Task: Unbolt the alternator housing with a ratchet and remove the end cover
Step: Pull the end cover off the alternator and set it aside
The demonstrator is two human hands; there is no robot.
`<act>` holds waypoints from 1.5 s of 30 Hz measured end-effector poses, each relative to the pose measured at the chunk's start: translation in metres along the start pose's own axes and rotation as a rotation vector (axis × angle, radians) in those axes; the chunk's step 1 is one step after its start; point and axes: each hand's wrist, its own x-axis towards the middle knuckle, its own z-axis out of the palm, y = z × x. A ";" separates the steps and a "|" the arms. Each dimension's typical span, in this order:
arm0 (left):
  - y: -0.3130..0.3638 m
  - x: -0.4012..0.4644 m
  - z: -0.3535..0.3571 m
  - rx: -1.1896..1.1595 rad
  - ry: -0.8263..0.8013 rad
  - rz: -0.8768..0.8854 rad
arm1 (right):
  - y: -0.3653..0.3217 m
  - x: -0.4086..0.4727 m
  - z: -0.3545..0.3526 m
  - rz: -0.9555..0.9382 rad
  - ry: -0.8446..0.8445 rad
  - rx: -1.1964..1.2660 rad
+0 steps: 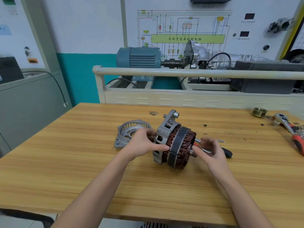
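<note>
The alternator (pixel 176 142) stands on its edge in the middle of the wooden table (pixel 82 162), its copper windings and dark stator ring exposed. My left hand (pixel 143 143) grips its grey housing from the left, thumb on the stator. My right hand (pixel 209 150) is at the shaft end on the right, fingers curled, thumb touching the shaft. The grey end cover (pixel 130 134) lies flat on the table behind my left hand, apart from the alternator. The ratchet (pixel 289 129), red-handled, lies at the table's far right.
A screwdriver with a red and black handle (pixel 227 153) lies behind my right hand. A brass pulley (pixel 259 112) sits near the ratchet. A small washer (pixel 153 113) lies behind the alternator. Beyond the table stands a training bench with a blue motor (pixel 138 57).
</note>
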 end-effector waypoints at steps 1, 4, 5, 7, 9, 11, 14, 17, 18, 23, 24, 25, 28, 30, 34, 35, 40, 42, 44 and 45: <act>0.000 0.000 0.000 0.012 -0.006 0.005 | 0.001 0.000 -0.002 -0.008 0.013 -0.038; -0.002 0.003 -0.002 0.025 -0.013 0.007 | 0.004 0.002 0.003 0.009 -0.101 -0.138; -0.002 0.004 -0.003 0.028 -0.017 0.007 | 0.004 0.002 0.007 0.009 -0.136 -0.179; -0.002 0.005 -0.003 0.033 -0.033 0.004 | 0.002 0.002 0.013 -0.014 -0.156 -0.236; -0.002 0.006 -0.004 0.032 -0.043 -0.002 | 0.000 0.002 0.014 -0.064 -0.139 -0.218; -0.001 0.005 -0.004 0.041 -0.038 0.003 | 0.000 0.002 0.012 -0.154 -0.087 -0.284; 0.002 0.005 -0.005 0.055 -0.049 0.012 | 0.002 0.000 0.012 -0.286 -0.052 -0.386; 0.004 0.005 -0.005 0.069 -0.043 0.007 | 0.004 -0.002 0.014 -0.284 -0.043 -0.390; 0.004 0.005 -0.006 0.075 -0.045 0.006 | 0.005 -0.002 0.014 -0.249 -0.052 -0.370; 0.006 0.007 -0.007 0.059 -0.063 0.024 | 0.003 0.001 0.016 -0.225 -0.067 -0.378; 0.006 0.006 -0.007 0.053 -0.067 0.027 | 0.002 0.001 0.016 -0.254 -0.044 -0.379; 0.006 0.006 -0.006 0.047 -0.070 0.031 | 0.002 0.000 0.017 -0.291 -0.019 -0.378; 0.006 0.004 -0.007 0.035 -0.062 0.024 | 0.002 -0.002 0.022 -0.406 0.008 -0.401; 0.005 0.004 -0.008 0.015 -0.075 -0.006 | 0.003 -0.002 0.021 -0.419 -0.027 -0.408; 0.003 0.001 -0.004 -0.158 -0.103 -0.108 | 0.004 -0.002 0.004 -0.217 0.007 -0.077; 0.003 0.001 -0.002 -0.179 -0.124 -0.130 | 0.003 -0.001 0.001 -0.165 0.030 0.030; 0.001 0.000 0.008 -0.395 -0.108 -0.243 | -0.029 0.030 0.014 -0.023 -0.023 0.078; 0.000 -0.004 0.014 -0.515 -0.086 -0.270 | -0.049 0.049 0.024 0.083 -0.106 -0.006; -0.005 -0.005 0.021 -0.565 -0.023 -0.266 | -0.060 0.063 0.031 0.168 -0.250 -0.153; -0.008 -0.005 0.025 -0.575 0.012 -0.258 | -0.061 0.066 0.033 0.167 -0.295 -0.204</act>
